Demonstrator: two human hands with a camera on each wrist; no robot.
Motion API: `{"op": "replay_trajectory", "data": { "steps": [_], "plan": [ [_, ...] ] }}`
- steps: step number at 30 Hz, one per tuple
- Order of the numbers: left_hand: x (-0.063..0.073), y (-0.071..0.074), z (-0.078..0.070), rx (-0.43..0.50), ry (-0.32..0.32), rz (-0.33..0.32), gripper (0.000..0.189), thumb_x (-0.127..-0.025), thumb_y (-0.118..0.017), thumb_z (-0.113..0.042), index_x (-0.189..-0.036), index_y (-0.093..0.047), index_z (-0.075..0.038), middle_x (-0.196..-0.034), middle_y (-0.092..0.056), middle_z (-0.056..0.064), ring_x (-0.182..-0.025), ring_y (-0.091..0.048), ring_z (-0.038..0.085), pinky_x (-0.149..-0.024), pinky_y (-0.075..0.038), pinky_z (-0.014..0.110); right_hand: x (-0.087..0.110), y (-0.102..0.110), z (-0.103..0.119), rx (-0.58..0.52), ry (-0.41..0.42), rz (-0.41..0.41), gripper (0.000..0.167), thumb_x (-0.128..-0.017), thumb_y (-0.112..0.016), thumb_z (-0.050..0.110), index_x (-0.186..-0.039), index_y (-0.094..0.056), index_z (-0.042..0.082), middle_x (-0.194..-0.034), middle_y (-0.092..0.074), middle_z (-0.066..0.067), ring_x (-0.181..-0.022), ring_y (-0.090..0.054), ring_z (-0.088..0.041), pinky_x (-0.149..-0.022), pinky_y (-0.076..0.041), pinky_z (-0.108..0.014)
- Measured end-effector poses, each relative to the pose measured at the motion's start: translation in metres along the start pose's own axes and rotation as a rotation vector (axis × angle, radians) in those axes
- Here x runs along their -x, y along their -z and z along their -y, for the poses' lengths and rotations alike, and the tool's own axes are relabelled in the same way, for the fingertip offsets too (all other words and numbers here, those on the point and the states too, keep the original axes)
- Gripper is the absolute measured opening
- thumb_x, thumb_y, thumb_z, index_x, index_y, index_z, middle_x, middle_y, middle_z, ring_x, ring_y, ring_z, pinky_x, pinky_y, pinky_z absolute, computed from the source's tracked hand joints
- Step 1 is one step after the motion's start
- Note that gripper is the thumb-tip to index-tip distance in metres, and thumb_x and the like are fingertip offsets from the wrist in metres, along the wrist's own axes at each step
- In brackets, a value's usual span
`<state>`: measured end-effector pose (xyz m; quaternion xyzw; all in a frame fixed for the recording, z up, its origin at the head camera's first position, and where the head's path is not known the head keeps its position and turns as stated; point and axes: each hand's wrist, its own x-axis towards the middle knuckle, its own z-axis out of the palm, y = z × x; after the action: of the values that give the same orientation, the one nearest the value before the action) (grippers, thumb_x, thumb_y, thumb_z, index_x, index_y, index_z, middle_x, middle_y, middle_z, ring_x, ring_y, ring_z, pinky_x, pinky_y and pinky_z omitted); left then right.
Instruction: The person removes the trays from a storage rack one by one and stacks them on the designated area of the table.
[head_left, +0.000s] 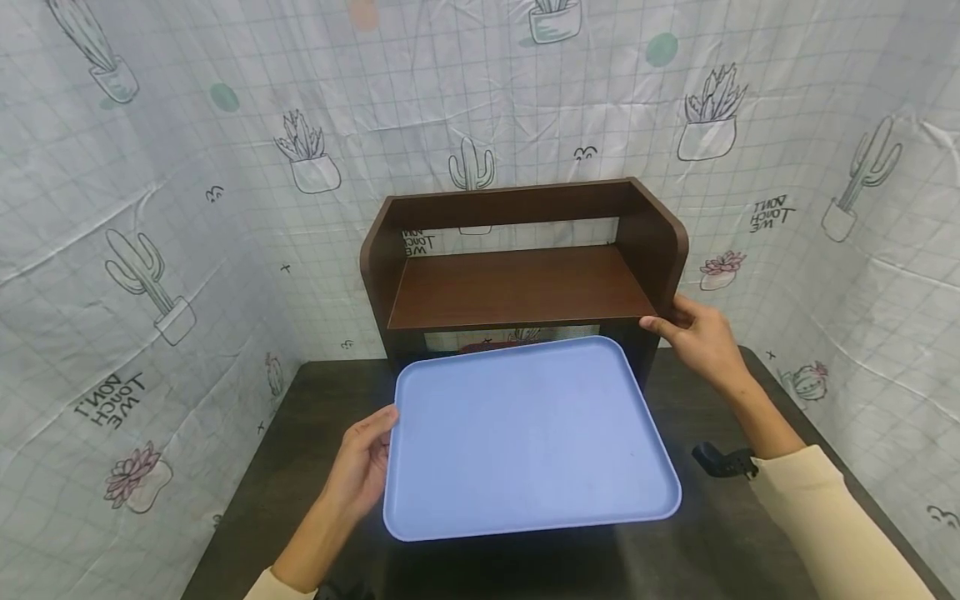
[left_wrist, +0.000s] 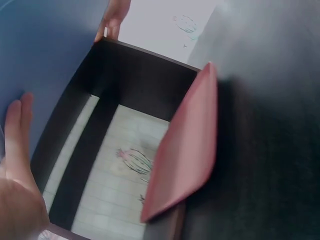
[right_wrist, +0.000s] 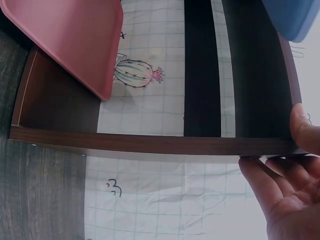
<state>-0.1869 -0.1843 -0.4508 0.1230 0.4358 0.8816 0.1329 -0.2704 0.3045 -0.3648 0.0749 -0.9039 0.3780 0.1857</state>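
Note:
My left hand [head_left: 364,458] holds a blue rectangular tray [head_left: 532,442] by its left edge, thumb on the upper face and fingers underneath. The tray is tilted in front of a dark brown two-level wooden shelf [head_left: 517,287] and hides most of its lower level. My right hand [head_left: 701,337] grips the shelf's right side near the middle board, thumb at the front edge and fingers against the outer side panel [right_wrist: 165,145]. Inside the lower level, a pink tray [left_wrist: 187,150] sits slanted, its near end jutting out of the shelf's front.
The shelf stands on a dark wooden table [head_left: 337,400] against a white cloth backdrop [head_left: 247,167] printed with cactus drawings. The shelf's upper level holds nothing. A black wrist strap [head_left: 723,460] is on the right arm.

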Motion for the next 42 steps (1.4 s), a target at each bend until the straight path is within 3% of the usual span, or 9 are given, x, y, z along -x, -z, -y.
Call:
{"op": "replay_trajectory", "data": {
  "steps": [18,29,37,42],
  "plan": [
    [0.011,0.022,0.038,0.030,0.063,0.074,0.050,-0.116,-0.030,-0.005,-0.114,-0.079,-0.010,-0.104,-0.083,0.003,-0.096,-0.081,0.014,-0.086,-0.065,0.028,0.002,0.003,0.000,-0.005,-0.014,0.000,0.058,-0.102,-0.075,0.035,-0.149,-0.061,0.005,-0.133,-0.071,-0.025,-0.122,-0.068,-0.048,-0.073,-0.043,-0.007],
    [0.015,0.035,0.058,-0.017,0.127,0.044,0.044,-0.115,-0.033,-0.003,-0.121,-0.076,-0.011,-0.105,-0.083,0.003,-0.096,-0.080,0.013,-0.085,-0.065,0.028,0.002,0.003,0.001,-0.023,-0.033,0.018,0.060,-0.102,-0.073,0.038,-0.150,-0.060,0.004,-0.138,-0.068,-0.025,-0.125,-0.066,-0.049,-0.074,-0.043,-0.007],
    [0.018,0.045,0.062,0.048,0.161,0.148,0.048,-0.113,-0.027,0.002,-0.129,-0.071,-0.006,-0.110,-0.082,0.006,-0.099,-0.080,0.014,-0.086,-0.065,0.030,0.000,0.003,0.001,-0.012,-0.040,0.013,0.059,-0.102,-0.073,0.038,-0.149,-0.060,0.004,-0.136,-0.069,-0.025,-0.125,-0.067,-0.048,-0.076,-0.046,-0.012],
    [0.020,0.052,0.064,0.085,0.210,0.213,0.047,-0.111,-0.026,0.005,-0.133,-0.067,-0.004,-0.114,-0.081,0.007,-0.102,-0.080,0.015,-0.089,-0.065,0.032,-0.002,0.002,0.001,-0.018,-0.034,0.016,0.059,-0.102,-0.074,0.035,-0.150,-0.059,0.003,-0.135,-0.069,-0.026,-0.123,-0.068,-0.049,-0.073,-0.041,-0.005]
  ]
}}
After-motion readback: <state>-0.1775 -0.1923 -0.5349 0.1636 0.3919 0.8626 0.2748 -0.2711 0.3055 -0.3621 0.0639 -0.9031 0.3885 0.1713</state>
